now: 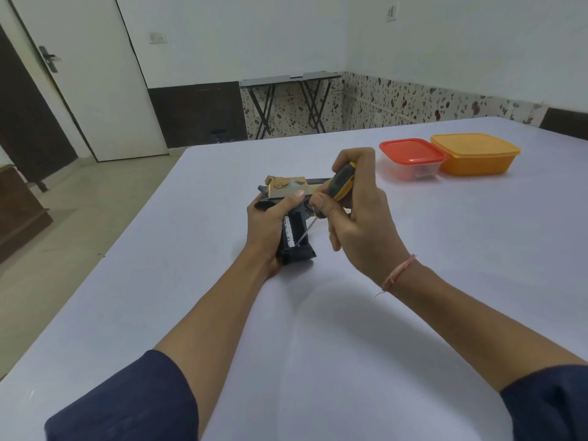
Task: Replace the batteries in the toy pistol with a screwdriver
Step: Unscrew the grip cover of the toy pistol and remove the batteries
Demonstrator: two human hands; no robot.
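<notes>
Fingers of our left hand (270, 226) are curling round the grip of the dark blue and tan plastic toy pistol (286, 187) over the white table (350, 329). Our right hand (359, 218) is gripping the black-and-yellow-handled screwdriver (342, 183), its tip reaching into the open grip compartment beside a white cylindrical battery (289, 231).

Wide table (413, 329) here, a pale cloth smooth across the whole top. The orange tub (475, 155) sits flat on the cloth, lid on. Touching the orange tub on its left is a smaller clear tub with a red lid (412, 151), its contents too blurred to name. Left of the orange tub and nearer the camera, the toy pistol (286, 186) has its grip end down on the cloth.
</notes>
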